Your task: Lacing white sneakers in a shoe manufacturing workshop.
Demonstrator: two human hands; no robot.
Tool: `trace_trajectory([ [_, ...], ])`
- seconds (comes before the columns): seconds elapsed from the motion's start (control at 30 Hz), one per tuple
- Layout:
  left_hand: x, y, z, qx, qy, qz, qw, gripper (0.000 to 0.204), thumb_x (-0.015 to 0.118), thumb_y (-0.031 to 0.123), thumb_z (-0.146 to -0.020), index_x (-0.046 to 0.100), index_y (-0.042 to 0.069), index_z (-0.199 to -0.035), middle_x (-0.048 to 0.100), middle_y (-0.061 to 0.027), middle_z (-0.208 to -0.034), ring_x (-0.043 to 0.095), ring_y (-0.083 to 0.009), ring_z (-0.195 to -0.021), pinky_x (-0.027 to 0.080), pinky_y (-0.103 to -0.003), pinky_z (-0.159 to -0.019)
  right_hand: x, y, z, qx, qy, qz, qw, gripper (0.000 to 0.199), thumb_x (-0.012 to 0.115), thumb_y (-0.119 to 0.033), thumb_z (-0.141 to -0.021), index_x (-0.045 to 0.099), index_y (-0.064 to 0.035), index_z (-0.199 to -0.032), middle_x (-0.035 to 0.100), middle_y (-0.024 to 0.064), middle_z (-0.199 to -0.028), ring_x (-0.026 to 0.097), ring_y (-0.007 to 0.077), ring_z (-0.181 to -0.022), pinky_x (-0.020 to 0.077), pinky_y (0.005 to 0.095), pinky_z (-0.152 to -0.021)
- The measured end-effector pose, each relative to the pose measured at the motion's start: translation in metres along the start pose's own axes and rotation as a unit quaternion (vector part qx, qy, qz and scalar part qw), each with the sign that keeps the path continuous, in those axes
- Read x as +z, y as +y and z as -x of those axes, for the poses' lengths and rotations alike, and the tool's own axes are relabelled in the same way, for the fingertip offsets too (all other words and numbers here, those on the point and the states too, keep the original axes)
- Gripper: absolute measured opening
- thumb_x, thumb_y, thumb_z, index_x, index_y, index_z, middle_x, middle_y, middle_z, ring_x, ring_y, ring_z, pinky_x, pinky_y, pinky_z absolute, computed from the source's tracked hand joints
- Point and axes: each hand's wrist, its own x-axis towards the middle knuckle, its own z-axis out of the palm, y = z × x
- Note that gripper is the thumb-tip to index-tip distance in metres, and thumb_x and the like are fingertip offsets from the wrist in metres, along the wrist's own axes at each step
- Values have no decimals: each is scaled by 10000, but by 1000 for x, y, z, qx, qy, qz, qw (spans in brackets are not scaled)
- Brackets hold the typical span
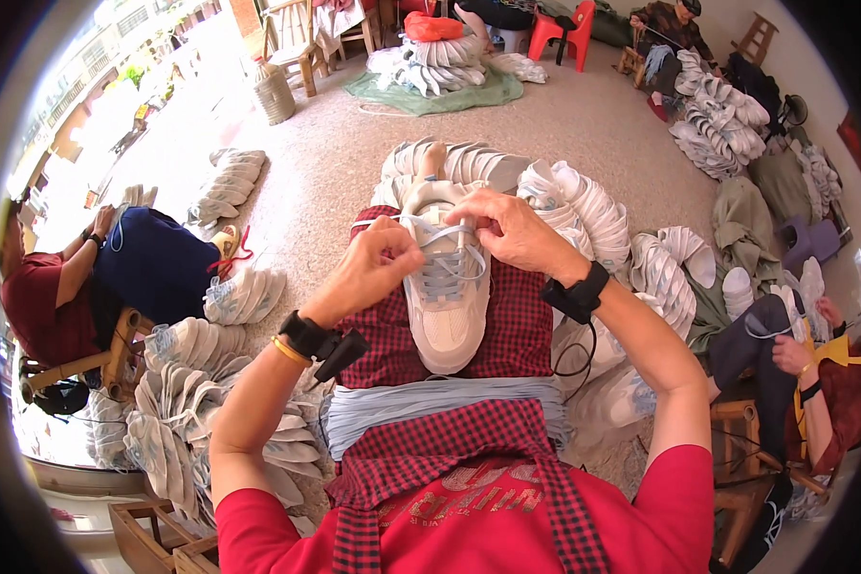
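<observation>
A white sneaker [447, 330] with grey-blue trim lies on my lap, its toe toward me, on a red-and-black checked apron [518, 330]. A pale blue shoelace [440, 284] crosses its tongue, and a loose loop hangs over the right side. My left hand [381, 260] is closed, fingers curled, with the lace in its pinch at the left of the shoe opening. On the opposite side my right hand [512, 230] pinches the lace beside the tongue. A bundle of light blue laces [440, 407] lies across my lap, between the shoe and my body.
Stacked white shoe uppers [584, 206] lie ahead of my knees, with more piles [225, 421] along my left. Co-workers sit at the left [48, 306] and right [823, 411]. Farther off are a red plastic chair [564, 38] and a heap on green sheeting [440, 91].
</observation>
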Motion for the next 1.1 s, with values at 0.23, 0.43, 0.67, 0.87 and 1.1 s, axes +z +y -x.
trace_trajectory([
  [0.23, -4, 11, 10, -46, -29, 62, 997, 159, 698, 160, -892, 681, 17, -958, 550, -54, -996, 542, -177, -960, 476, -313, -781, 1, 2, 3, 34, -6, -21, 999, 414, 535, 73, -786, 715, -90, -1122, 642, 89, -1019, 624, 209, -897, 492, 321, -807],
  [0.43, 3, 24, 25, 0, 41, -11, 999, 181, 696, 61, -851, 701, 28, -1028, 565, -70, -969, 568, -176, -876, 480, -302, -767, 4, 6, 4, 22, -2, -53, 998, 420, 535, 68, -788, 715, -97, -1129, 645, 58, -1008, 593, 150, -845, 479, 280, -769],
  [0.67, -3, 12, 6, -4, 75, -22, 997, 193, 613, 28, -905, 670, 2, -1088, 631, -109, -1054, 634, -204, -930, 510, -306, -773, 2, 8, 5, 71, -6, -49, 996, 437, 540, 68, -791, 706, -97, -1160, 643, 48, -1001, 588, 128, -819, 479, 270, -757],
  [0.87, 2, -10, -4, 22, 131, -113, 985, 338, 595, 8, -903, 601, 26, -1241, 635, -127, -1062, 637, -241, -915, 521, -328, -753, 2, -2, 7, 8, 51, -14, 999, 384, 583, 39, -780, 709, -67, -1128, 653, 123, -1055, 641, 290, -969, 520, 361, -837],
  [1.1, -10, -22, -5, 74, 151, -139, 976, 214, 615, -9, -917, 677, 9, -1122, 682, -153, -902, 659, -298, -768, 521, -358, -699, 1, -17, 4, -131, 65, 170, 974, 227, 683, 15, -806, 703, -51, -1023, 641, 80, -1082, 628, 298, -1008, 548, 381, -836],
])
